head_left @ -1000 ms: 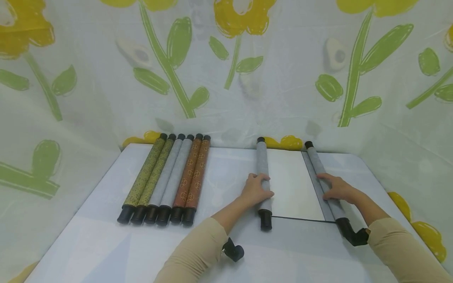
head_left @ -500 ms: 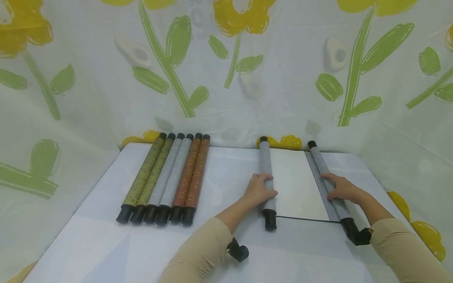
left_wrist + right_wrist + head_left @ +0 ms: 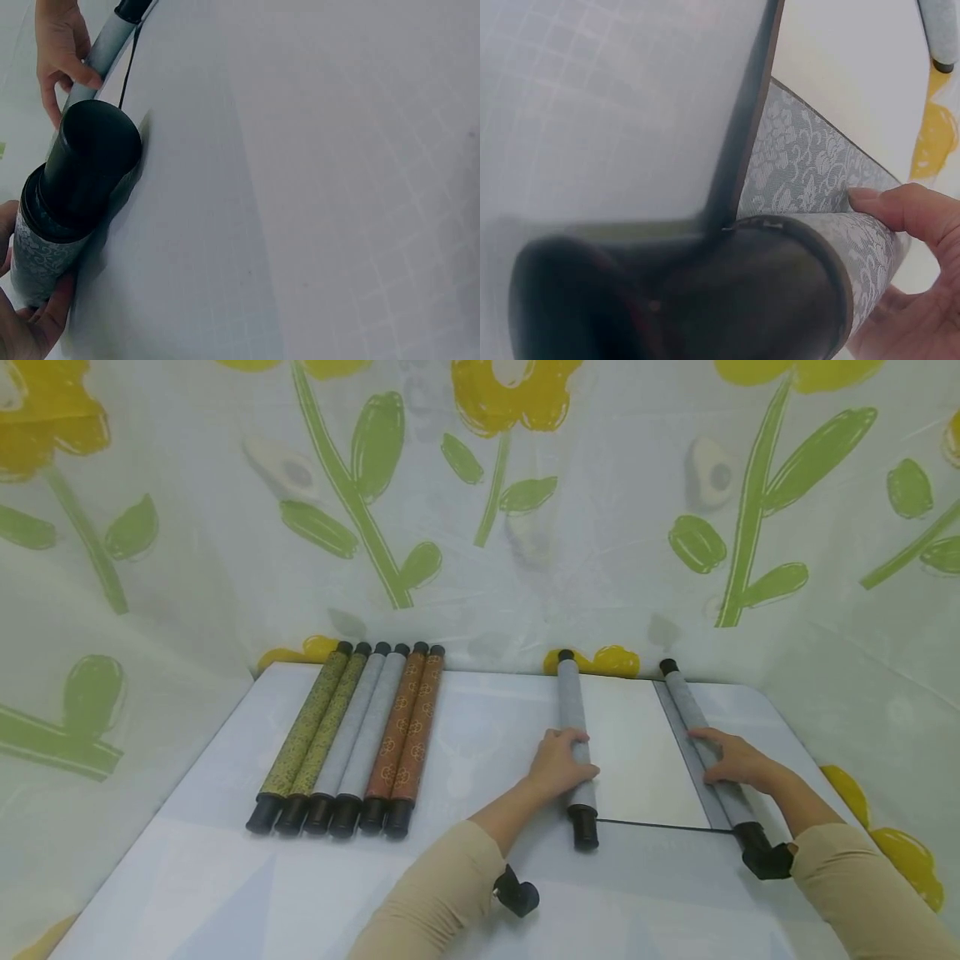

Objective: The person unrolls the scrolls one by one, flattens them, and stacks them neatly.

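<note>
A grey patterned scroll (image 3: 641, 752) lies partly unrolled on the right half of the table, its cream-white sheet exposed between two rolled ends. My left hand (image 3: 558, 764) grips the left roll (image 3: 571, 697), thumb on the sheet side, fingers over the top. On the right roll (image 3: 681, 693), my right hand (image 3: 738, 762) holds with thumb and fingers around it. In the right wrist view, the thumb (image 3: 907, 210) presses at the roll beside a flat strip of floral grey fabric (image 3: 802, 157). Black caps, such as the end cap (image 3: 94, 157), finish both rolls.
To the left, several closed scrolls lie side by side: green ones (image 3: 303, 727), grey ones (image 3: 363, 727) and brown ones (image 3: 420, 727). The white table (image 3: 187, 877) meets a flower-print curtain (image 3: 585, 568) behind. A black wrist-worn device (image 3: 517, 893) shows beneath the left sleeve.
Both hands have shifted slightly to the right together, sliding the scroll with both its rolls that way. The width of exposed sheet looks about the same. The closed scrolls have stayed put.
</note>
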`<control>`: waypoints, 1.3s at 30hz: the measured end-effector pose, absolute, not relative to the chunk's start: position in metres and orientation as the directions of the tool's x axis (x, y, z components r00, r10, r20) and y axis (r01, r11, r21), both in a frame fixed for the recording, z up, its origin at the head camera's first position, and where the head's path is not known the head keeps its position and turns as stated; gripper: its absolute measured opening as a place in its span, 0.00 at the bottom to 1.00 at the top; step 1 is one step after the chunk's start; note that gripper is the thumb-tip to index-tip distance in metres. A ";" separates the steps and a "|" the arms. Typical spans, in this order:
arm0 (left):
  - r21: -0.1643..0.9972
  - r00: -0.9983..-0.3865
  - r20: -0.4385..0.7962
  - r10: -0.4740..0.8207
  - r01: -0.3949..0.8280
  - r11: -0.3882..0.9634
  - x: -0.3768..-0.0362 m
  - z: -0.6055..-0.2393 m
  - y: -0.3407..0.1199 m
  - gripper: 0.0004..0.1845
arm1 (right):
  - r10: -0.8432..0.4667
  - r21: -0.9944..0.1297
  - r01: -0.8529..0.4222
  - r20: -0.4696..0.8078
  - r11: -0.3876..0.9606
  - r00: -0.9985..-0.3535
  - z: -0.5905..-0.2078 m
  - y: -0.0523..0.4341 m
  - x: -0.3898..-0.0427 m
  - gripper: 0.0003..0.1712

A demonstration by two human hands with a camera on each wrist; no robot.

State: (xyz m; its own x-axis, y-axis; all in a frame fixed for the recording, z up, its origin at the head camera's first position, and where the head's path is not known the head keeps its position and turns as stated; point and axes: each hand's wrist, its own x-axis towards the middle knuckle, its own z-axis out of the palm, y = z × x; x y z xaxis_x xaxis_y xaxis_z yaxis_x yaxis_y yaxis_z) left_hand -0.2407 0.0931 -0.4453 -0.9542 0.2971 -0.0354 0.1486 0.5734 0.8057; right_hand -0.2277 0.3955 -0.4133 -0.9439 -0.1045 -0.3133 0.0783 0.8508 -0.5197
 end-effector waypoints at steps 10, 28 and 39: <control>0.802 -0.951 -0.048 0.305 0.145 0.580 -0.238 -0.444 0.108 0.27 | -0.100 -0.511 0.072 -0.300 0.856 -0.949 -0.414 0.410 -0.223 0.47; 0.841 -0.936 -0.045 0.348 0.152 0.519 -0.229 -0.441 0.130 0.28 | -0.045 -0.468 0.121 -0.327 0.875 -0.944 -0.409 0.439 -0.218 0.47; 0.850 -0.935 -0.077 0.345 0.119 0.514 -0.226 -0.439 0.140 0.29 | -0.005 -0.454 0.166 -0.351 0.875 -0.936 -0.412 0.451 -0.219 0.48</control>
State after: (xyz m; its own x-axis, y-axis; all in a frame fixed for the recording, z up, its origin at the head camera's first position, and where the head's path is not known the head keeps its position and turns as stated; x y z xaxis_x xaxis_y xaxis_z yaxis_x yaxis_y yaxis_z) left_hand -0.2260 0.1405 -0.4388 -0.9355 0.3450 -0.0771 0.1194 0.5137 0.8496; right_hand -0.2187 0.4509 -0.4119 -0.9362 -0.0052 -0.3513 0.1655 0.8754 -0.4541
